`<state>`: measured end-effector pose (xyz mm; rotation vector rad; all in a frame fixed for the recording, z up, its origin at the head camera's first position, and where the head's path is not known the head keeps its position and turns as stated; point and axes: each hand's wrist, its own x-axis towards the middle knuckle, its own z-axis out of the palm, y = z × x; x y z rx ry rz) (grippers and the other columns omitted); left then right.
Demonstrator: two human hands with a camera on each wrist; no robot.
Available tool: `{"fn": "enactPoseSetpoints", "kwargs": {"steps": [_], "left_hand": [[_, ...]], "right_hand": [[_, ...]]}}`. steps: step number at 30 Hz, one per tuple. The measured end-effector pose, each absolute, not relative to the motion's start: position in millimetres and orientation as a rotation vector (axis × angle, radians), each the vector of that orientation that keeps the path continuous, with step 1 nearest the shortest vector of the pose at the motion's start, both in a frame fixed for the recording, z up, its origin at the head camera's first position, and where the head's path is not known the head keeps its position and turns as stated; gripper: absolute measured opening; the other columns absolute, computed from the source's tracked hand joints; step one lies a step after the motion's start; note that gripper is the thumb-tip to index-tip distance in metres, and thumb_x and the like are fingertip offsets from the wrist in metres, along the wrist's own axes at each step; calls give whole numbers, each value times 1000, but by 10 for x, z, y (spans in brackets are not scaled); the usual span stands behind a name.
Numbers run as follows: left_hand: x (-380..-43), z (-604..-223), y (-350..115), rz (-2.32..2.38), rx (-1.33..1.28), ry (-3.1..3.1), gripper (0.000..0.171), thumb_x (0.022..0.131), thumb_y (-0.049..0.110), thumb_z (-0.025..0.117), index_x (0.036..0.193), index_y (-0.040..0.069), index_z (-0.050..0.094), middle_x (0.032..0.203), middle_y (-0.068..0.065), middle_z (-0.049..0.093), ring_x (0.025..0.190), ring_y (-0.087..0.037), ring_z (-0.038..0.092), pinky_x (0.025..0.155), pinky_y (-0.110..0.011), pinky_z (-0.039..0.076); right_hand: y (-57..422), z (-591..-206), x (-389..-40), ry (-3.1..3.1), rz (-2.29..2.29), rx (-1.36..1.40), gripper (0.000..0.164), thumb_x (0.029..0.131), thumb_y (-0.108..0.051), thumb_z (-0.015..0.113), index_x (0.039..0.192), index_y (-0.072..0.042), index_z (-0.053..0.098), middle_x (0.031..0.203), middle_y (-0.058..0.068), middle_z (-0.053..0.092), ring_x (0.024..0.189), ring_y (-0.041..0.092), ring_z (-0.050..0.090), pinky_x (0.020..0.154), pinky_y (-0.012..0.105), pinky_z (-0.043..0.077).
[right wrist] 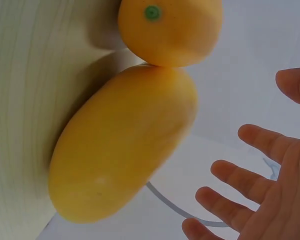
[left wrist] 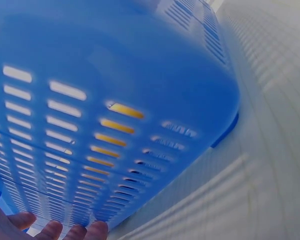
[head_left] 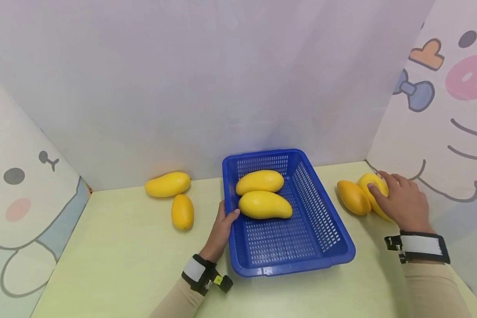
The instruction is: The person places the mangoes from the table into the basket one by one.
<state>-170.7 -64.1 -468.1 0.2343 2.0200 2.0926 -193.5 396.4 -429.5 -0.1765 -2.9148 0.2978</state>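
Observation:
My left hand (head_left: 221,227) holds the left rim of a blue plastic basket (head_left: 288,260), thumb over the edge and fingers along the outer wall. In the left wrist view the fingertips (left wrist: 96,231) lie against the slotted side (left wrist: 155,65). Two yellow mangoes, one behind (head_left: 260,182) and one in front (head_left: 264,205), lie in the basket. Over at the right, my right hand (head_left: 406,201) hovers with spread fingers above a yellow mango (right wrist: 122,145), partly covering it in the head view. An orange-yellow mango (head_left: 353,197) touches it on the left.
Left of the basket, a yellow mango (head_left: 168,184) lies near the back wall (head_left: 183,88), with a smaller orange-yellow mango (head_left: 182,212) just in front of it. Printed side panels (head_left: 441,132) border the pale yellow table (head_left: 115,256).

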Motion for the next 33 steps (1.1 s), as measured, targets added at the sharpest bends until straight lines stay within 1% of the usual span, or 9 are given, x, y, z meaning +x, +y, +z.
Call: {"fn": "enactPoseSetpoints", "kwargs": {"steps": [10, 19, 27, 33], "left_hand": [[-1710, -4699, -646, 2087, 228, 2034, 53, 100, 31, 37, 146, 23, 13, 148, -8, 24, 131, -22, 28, 107, -48, 18], [-1713, -4706, -650, 2083, 225, 2033, 59, 98, 39, 41, 146, 23, 13, 148, -8, 25, 130, -22, 29, 107, -47, 19], [-1723, -4730, -652, 2080, 232, 2025, 55, 100, 34, 38, 147, 23, 11, 149, -8, 24, 131, -22, 28, 107, -48, 19], [-1727, -4723, -652, 2082, 248, 2017, 56, 100, 34, 36, 148, 23, 8, 150, -8, 20, 133, -23, 26, 107, -49, 17]], "right_hand": [[4061, -4433, -1968, -2938, 331, -190, 75, 93, -61, 32, 145, -7, 27, 132, 36, 32, 111, 58, 27, 82, 71, 28], [4117, -4513, -1974, -2949, 362, -183, 74, 93, -60, 35, 146, -9, 25, 131, 36, 31, 110, 57, 28, 82, 71, 29], [4171, -4595, -1976, -2962, 382, -185, 75, 93, -58, 37, 147, -9, 21, 132, 37, 30, 108, 58, 29, 81, 71, 30], [4210, -4653, -1990, -2978, 399, -166, 75, 93, -56, 38, 148, -8, 19, 132, 38, 28, 108, 58, 29, 81, 71, 30]]}}
